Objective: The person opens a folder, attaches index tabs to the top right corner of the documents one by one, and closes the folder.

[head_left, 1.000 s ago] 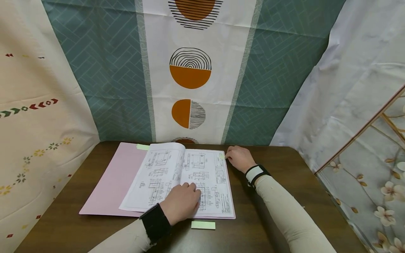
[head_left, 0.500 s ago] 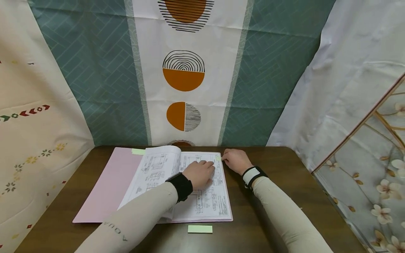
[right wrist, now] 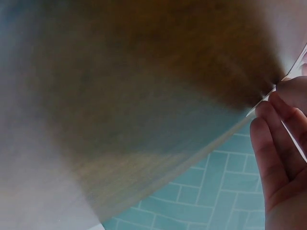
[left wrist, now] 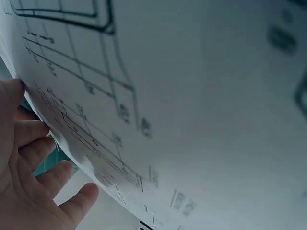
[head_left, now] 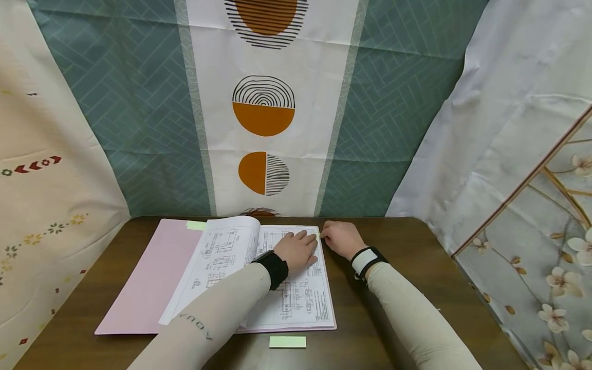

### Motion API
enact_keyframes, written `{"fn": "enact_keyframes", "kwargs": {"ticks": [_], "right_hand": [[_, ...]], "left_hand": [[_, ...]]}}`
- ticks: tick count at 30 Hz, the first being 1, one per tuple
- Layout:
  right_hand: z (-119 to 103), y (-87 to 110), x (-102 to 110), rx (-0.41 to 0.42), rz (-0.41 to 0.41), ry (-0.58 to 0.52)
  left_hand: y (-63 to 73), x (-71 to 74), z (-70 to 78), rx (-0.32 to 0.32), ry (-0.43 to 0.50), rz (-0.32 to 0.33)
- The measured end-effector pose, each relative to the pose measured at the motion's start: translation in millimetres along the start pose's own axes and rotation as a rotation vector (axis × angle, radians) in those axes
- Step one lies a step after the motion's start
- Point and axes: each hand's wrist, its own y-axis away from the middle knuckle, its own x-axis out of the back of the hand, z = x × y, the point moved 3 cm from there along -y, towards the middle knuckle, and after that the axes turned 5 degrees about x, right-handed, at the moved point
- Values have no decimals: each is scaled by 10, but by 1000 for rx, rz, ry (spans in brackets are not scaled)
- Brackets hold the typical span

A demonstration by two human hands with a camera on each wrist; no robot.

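Note:
An open booklet of technical drawings [head_left: 307, 308] lies in a pink folder [head_left: 143, 277] on the table. My left hand [head_left: 296, 252] rests on the upper part of its right page, fingers extended toward the edge. In the left wrist view, the left hand's fingers [left wrist: 53, 177] lie relaxed and apart along the page. At the upper right page edge my right hand [head_left: 342, 239] pinches a light green sticky note [head_left: 317, 236], mostly hidden between the hands. The right wrist view shows the right thumb and fingers [right wrist: 268, 148] together at the edge.
Another light green sticky note [head_left: 196, 225] sticks out at the upper left of the pages. A light green strip [head_left: 288, 342] lies on the brown table [head_left: 398, 318] in front of the folder. Patterned cloths [head_left: 370, 128] hang behind and at both sides.
My left hand has moved from the lower middle of the booklet up and right to the sticky note's side. The right hand stays at the page edge. The view has shifted slightly.

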Motion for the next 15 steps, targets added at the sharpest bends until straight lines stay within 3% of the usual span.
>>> {"fn": "enact_keyframes", "kwargs": {"ticks": [4, 8, 15], "right_hand": [[-1, -5, 2, -14, -10, -8], [2, -11, -8, -26, -30, -2], [-8, -12, 2, -36, -36, -3]], "left_hand": [[-52, -87, -37, 7, 30, -12], [-97, -86, -72, 38, 90, -53], [-182, -109, -130, 125, 130, -126]]}}
